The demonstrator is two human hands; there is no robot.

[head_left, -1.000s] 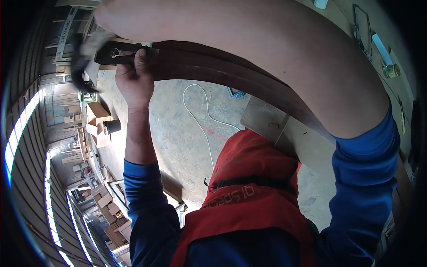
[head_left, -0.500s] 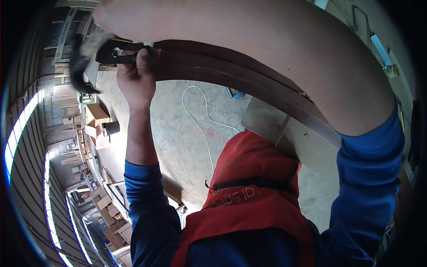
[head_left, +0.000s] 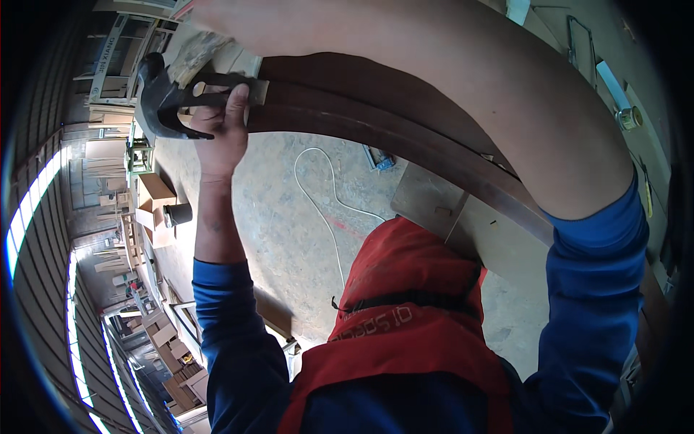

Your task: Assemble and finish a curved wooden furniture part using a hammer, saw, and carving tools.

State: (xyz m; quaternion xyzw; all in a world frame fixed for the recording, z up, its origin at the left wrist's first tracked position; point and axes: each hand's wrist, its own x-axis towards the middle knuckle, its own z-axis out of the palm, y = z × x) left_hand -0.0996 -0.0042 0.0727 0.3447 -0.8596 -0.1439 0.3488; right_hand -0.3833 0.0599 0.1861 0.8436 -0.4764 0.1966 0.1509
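Note:
My right hand (head_left: 231, 20), partly cut off by the top edge, is closed on a claw hammer (head_left: 160, 94) with a black head and a worn wooden handle. My left hand (head_left: 223, 141) grips a dark block-like tool (head_left: 220, 79) with an opening through it; its exact kind is hard to tell. The hammer's head overlaps the block's left end in view, and I cannot tell whether they touch. Just right of the block starts a long dark red-brown beam or board (head_left: 325, 112), curving across the view beneath my right forearm.
A pale hose or cable (head_left: 334, 173) lies looped on the concrete floor. Further left stand an open carton (head_left: 153, 202) and a black bucket (head_left: 178, 213). A small blue object (head_left: 381, 159) lies beyond my red apron (head_left: 412, 275). A roll of tape (head_left: 629, 118) sits far right.
The hammer, blurred earlier, has swung right and closer over the block, and my right hand has shifted right. My left hand has stayed closed on the block, moving slightly.

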